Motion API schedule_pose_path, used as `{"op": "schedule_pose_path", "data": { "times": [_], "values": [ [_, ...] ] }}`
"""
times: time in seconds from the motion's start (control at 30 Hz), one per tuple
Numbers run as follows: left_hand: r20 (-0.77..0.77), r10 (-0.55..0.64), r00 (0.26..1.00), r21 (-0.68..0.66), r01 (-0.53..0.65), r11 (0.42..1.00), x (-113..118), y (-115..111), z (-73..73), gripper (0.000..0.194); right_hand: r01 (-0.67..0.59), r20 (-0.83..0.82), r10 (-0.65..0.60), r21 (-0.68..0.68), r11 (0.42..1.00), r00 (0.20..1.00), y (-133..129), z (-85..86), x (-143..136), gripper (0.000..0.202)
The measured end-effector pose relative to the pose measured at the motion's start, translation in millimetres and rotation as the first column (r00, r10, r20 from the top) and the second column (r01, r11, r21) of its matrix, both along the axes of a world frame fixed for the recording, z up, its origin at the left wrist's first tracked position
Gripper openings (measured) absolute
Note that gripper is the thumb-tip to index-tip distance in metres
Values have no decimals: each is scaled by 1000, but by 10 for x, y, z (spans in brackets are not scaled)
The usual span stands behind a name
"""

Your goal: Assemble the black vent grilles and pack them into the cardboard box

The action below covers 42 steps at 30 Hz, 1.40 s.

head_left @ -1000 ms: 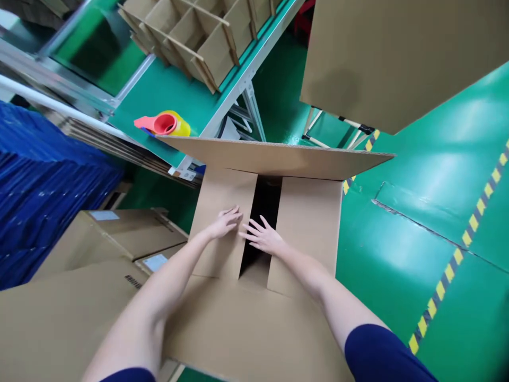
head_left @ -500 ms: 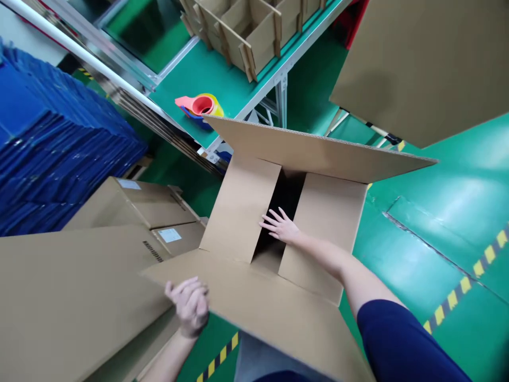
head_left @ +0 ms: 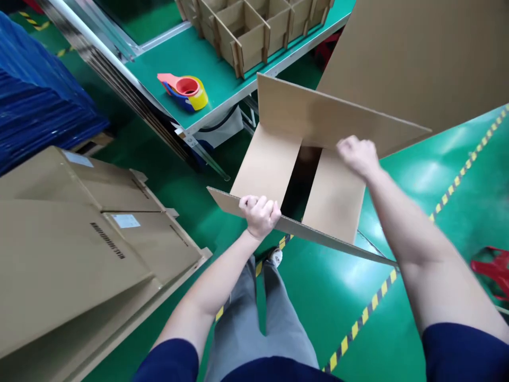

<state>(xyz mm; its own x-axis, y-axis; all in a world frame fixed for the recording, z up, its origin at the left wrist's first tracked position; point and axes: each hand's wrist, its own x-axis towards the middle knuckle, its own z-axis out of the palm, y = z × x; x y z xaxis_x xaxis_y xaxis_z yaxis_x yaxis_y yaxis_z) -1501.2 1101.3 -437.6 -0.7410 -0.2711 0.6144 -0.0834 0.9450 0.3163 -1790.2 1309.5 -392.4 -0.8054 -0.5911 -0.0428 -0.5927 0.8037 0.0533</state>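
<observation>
A large brown cardboard box (head_left: 265,159) is tilted in front of me. Its two side flaps are folded inward, with a dark gap between them. The near long flap (head_left: 326,241) and the far long flap (head_left: 318,114) stand up. My left hand (head_left: 260,216) is closed round the top edge of the near flap. Over the right side flap (head_left: 334,196), close against the far flap, my right hand (head_left: 360,156) is closed like a fist and slightly blurred. What lies under its fingers, if anything, is hidden.
A green-topped table (head_left: 222,79) carries a tape dispenser (head_left: 185,91) and a cardboard divider grid (head_left: 250,42). Stacked cartons (head_left: 131,244) are at left, below blue wrapped sheets (head_left: 40,101). A big cardboard panel (head_left: 417,58) is at right, a red object (head_left: 493,270) lower down.
The box has tilted, and its near flap now stands up. My left hand has moved right and up onto that flap's edge. My right hand went from spread over the gap to closed near the far flap.
</observation>
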Motion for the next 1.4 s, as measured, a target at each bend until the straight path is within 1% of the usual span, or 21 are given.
{"op": "schedule_pose_path", "data": {
  "times": [0.07, 0.13, 0.2, 0.27, 0.33, 0.43, 0.5, 0.57, 0.6, 0.67, 0.8, 0.87, 0.93, 0.97, 1.03, 1.07, 1.1, 1.17, 1.27, 1.33, 1.4],
  "values": [
    [-9, -24, 1000, -16, 24, 1000, 33, -33, 23, 33, -10, -13, 10, -31, 999, 1000, 100, -146, 266, 55],
    [-25, -62, 998, -43, 60, 997, 200, -58, 57, 32, 35, -112, -51, -140, 989, 992, 151, -128, 306, 71],
    [-45, -97, 994, -75, 94, 993, 449, -76, 91, 31, 81, -237, -129, -204, 976, 963, 202, 38, 69, 90],
    [-34, -119, 992, -87, 116, 989, 742, -110, 134, 32, 123, -288, -165, -157, 980, 943, 284, 229, -332, 91],
    [-2, -139, 990, -87, 139, 987, 1054, -172, 196, 30, 153, -245, -164, -63, 986, 956, 380, 318, -720, 87],
    [67, -180, 981, -87, 185, 979, 1454, -275, 323, 25, 171, -21, -170, 52, 984, 985, 448, 168, -1002, 82],
    [113, -179, 977, -87, 189, 978, 1564, -304, 393, 27, 156, 114, -164, 77, 985, 980, 425, -31, -935, 71],
    [143, -136, 980, -98, 150, 984, 1476, -292, 375, 33, 122, 145, -129, 54, 991, 981, 384, -192, -703, 61],
    [150, -100, 984, -103, 116, 988, 1359, -278, 311, 36, 103, 131, -107, 33, 994, 986, 368, -235, -548, 55],
    [184, -27, 982, -75, 42, 996, 1024, -245, 60, 38, 81, 97, -80, -8, 997, 992, 360, -236, -210, 47],
    [442, 15, 897, 150, -90, 984, 325, -160, -756, 30, 54, 93, -45, -97, 994, 995, 458, -16, 421, 49],
    [516, 25, 856, 269, -190, 944, 169, -111, -1157, 24, 10, 110, 5, -129, 992, 994, 583, 81, 703, 56],
    [497, 150, 855, 354, -358, 864, 190, -81, -1464, 34, -16, 113, 33, -143, 990, 993, 758, 66, 996, 63],
    [469, 252, 846, 387, -454, 803, 247, -76, -1571, 39, -25, 111, 42, -150, 988, 993, 853, -5, 1164, 66],
    [404, 443, 800, 438, -595, 674, 387, -87, -1694, 47, -71, 129, 92, -161, 984, 987, 1024, -287, 1578, 70],
    [369, 504, 781, 456, -625, 634, 446, -97, -1717, 49, -116, 153, 141, -161, 980, 978, 1087, -488, 1827, 72],
    [333, 532, 779, 466, -626, 625, 487, -106, -1721, 52, -173, 192, 199, -145, 974, 961, 1131, -717, 2091, 73],
    [286, 495, 821, 441, -571, 692, 512, -104, -1687, 56, -228, 223, 239, -78, 971, 945, 1160, -1192, 2590, 75],
    [402, 204, 893, 304, -340, 890, 443, -27, -1583, 59, -106, 161, 102, 11, 994, 982, 1133, -1722, 3002, 78],
    [549, 18, 836, 231, -172, 957, 356, 34, -1523, 63, -96, 158, 91, 25, 995, 983, 1118, -1868, 3001, 79],
    [643, -45, 765, 200, -111, 973, 260, 53, -1493, 68, -138, 185, 132, 22, 990, 974, 1089, -1887, 2878, 80]
  ]
}}
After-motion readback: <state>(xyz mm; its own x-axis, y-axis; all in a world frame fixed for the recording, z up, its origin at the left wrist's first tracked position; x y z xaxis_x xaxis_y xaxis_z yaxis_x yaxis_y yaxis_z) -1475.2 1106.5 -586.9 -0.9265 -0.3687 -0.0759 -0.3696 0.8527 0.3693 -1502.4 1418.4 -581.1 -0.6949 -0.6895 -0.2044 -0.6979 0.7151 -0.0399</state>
